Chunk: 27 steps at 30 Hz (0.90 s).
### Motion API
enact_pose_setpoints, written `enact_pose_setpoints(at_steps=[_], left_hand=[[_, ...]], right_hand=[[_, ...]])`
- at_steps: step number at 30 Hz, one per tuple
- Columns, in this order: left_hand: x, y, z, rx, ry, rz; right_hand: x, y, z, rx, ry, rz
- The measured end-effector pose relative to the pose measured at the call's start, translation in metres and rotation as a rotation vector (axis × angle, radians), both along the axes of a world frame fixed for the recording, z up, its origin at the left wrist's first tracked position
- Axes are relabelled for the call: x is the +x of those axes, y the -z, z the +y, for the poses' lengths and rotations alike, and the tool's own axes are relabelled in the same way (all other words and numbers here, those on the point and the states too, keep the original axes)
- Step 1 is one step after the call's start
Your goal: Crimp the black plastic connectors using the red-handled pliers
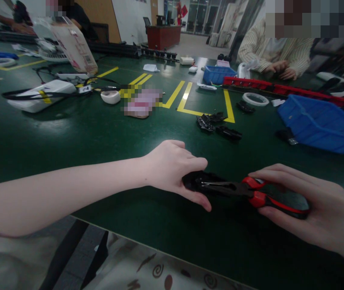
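Observation:
My left hand point(179, 169) is closed around a dark black part point(192, 182), its thumb below and fingers above. Much of that part is hidden by the hand, so its kind is unclear. From the right, my right hand point(307, 205) grips needle-nose pliers point(258, 193) by their red and black handles. The pliers' long jaws point left and lie against the black part; I cannot tell whether they pinch it. Beyond the hands, several black plastic pieces point(228, 133) lie on the green table point(123, 149).
A blue bin point(322, 123) sits at right, with a tape roll point(255, 99) and a long red strip point(268, 86) behind it. Farther back are a small blue bin point(218, 74) and a seated person point(276, 52). At left lie a phone point(143, 102) and a white device point(43, 96).

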<state>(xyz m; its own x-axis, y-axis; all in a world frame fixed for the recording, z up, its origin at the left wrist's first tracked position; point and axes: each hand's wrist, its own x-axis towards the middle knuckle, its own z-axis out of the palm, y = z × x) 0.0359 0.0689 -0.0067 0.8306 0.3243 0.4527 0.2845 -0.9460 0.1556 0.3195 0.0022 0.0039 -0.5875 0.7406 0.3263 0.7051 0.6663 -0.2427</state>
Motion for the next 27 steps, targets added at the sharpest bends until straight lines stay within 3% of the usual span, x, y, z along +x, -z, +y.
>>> enact_pose_setpoints(at_steps=[14,27], left_hand=[[0.001,0.002,0.002,0.0,0.036,0.075],[0.001,0.009,0.004,-0.059,-0.087,0.155]], right_hand=[[0.004,0.0,0.003,0.017,-0.052,-0.062],[0.003,0.019,0.016,0.047,-0.1,-0.019]])
